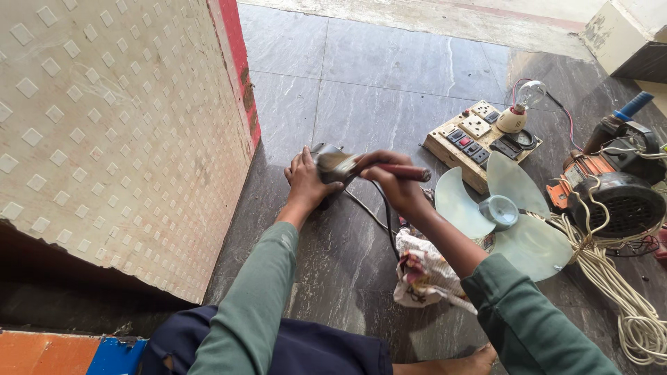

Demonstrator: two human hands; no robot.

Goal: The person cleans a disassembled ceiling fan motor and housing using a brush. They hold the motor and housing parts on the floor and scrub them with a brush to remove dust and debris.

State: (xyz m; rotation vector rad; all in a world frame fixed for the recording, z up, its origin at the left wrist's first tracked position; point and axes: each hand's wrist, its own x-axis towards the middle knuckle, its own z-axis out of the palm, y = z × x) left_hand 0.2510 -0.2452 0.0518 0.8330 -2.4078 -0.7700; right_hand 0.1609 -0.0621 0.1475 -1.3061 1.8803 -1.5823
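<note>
My left hand (306,182) presses a small dark metal part (324,154) against the grey stone floor (389,97). My right hand (393,183) grips the reddish handle of a hammer (361,167), whose metal head rests on or just above that part. Black cables run from under the hands toward me. Both arms wear green sleeves.
A pale three-blade fan impeller (501,211) lies to the right, next to a wooden switchboard (478,139) with a bulb (522,103). A fan motor (615,201), coiled white cord (625,305) and a patterned cloth (424,273) lie nearby. A textured cream panel (118,132) stands on the left.
</note>
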